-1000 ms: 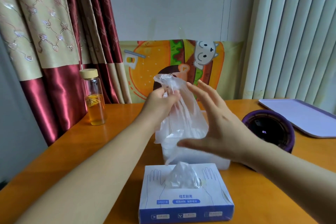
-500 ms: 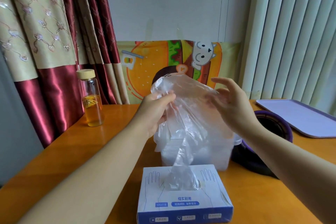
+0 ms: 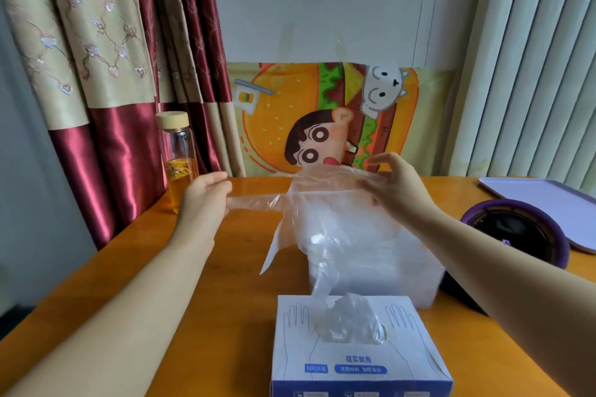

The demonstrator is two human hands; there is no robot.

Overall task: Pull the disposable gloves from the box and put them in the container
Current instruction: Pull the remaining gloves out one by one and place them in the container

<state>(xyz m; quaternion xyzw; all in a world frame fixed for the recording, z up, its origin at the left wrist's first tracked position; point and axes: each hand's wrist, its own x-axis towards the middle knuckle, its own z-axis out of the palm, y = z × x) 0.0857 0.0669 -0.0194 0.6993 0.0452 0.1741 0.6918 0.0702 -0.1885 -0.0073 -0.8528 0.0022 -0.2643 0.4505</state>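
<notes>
Hands have pulled apart since half a second ago: left hand [image 3: 206, 195] has gone out left and lower, and the thin clear plastic disposable glove [image 3: 322, 203] is now stretched flat between both hands, no longer bunched up high. Left thumb and fingers pinch one narrow end of it. Right hand [image 3: 398, 193] pinches the opposite edge between thumb and fingertips, its other fingers loosely spread above.

Glove hangs over the translucent white plastic container [image 3: 419, 280]. Its lower part drapes toward the opening, and one loose flap hangs outside on the left. Can't tell if any of it is inside yet.

Container stands just behind the blue-and-white cardboard glove box [image 3: 358, 364] on the orange wooden table [image 3: 225, 284]. A crumpled tuft of the next glove [image 3: 351, 324] pokes out of the box slot.

My read, step in hand is lowering it in. To do it well:
- bring the hands together over the opening so the film folds
- gather in the left flap
- push down, then let go, since this film probably clings and springs back

Glass bottle with amber liquid [image 3: 179, 164] is near the left hand; mind it.
</notes>
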